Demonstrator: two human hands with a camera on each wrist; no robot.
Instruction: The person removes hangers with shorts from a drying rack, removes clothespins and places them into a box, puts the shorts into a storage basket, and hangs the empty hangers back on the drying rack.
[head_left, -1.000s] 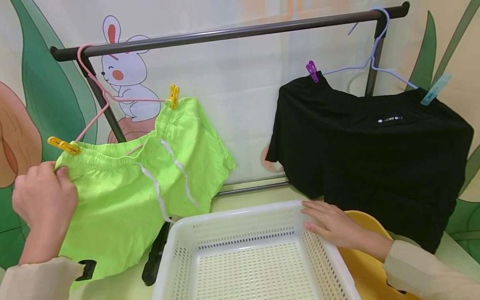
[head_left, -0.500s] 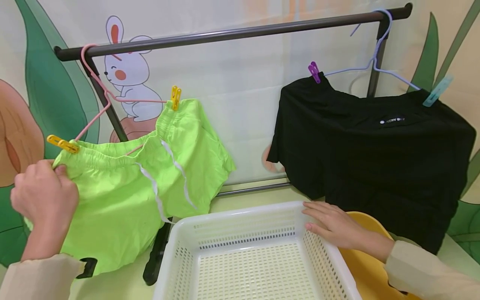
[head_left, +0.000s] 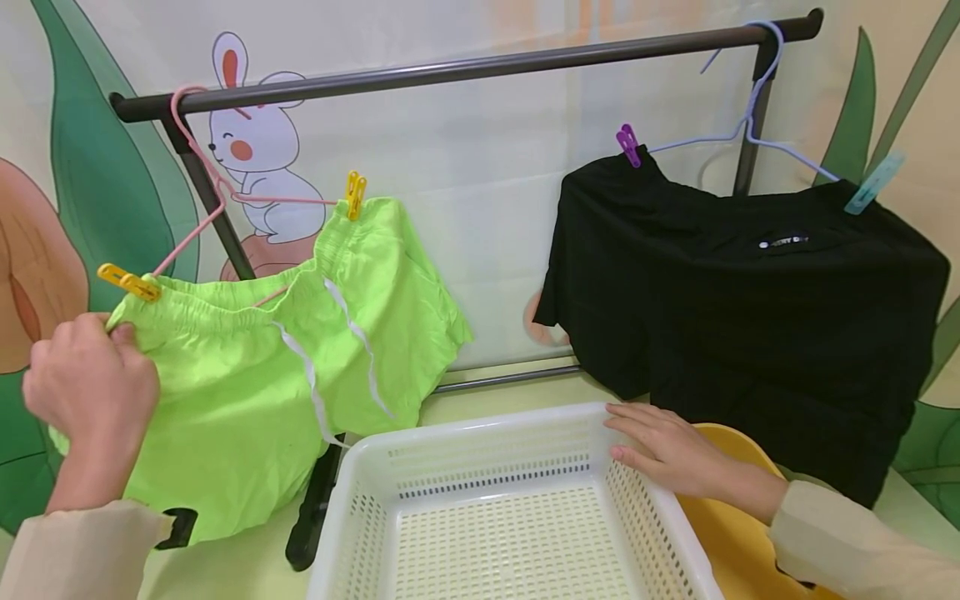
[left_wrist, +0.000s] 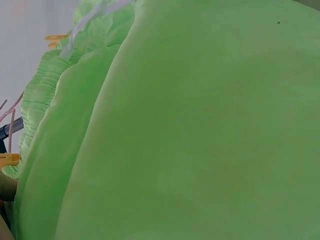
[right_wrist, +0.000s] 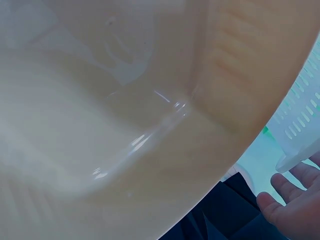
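Note:
Neon green shorts [head_left: 232, 383] with white drawstrings hang from a pink hanger [head_left: 201, 221] by two yellow clothespins [head_left: 354, 196]. My left hand [head_left: 93, 383] grips the left end of their waistband, just below the left clothespin [head_left: 129, 282]. Green cloth [left_wrist: 190, 120] fills most of the left wrist view, with only a bit of the hand at its edge. My right hand [head_left: 663, 446], fingers extended, rests on the far right corner of a white perforated basket [head_left: 480, 421]. In the right wrist view its fingers [right_wrist: 286, 187] show beside the basket rim.
Black shorts [head_left: 750, 333] hang at right from a blue hanger [head_left: 746, 117] with a purple clothespin [head_left: 628, 145] and a light blue one [head_left: 873, 183]. Both hangers hook on a dark rack bar [head_left: 480, 68]. A yellow basin [head_left: 731, 533] stands right of the basket.
My left hand and the left end of the green waistband have risen slightly. The pink hanger's hook has shifted a little right along the bar. My right hand stays on the basket.

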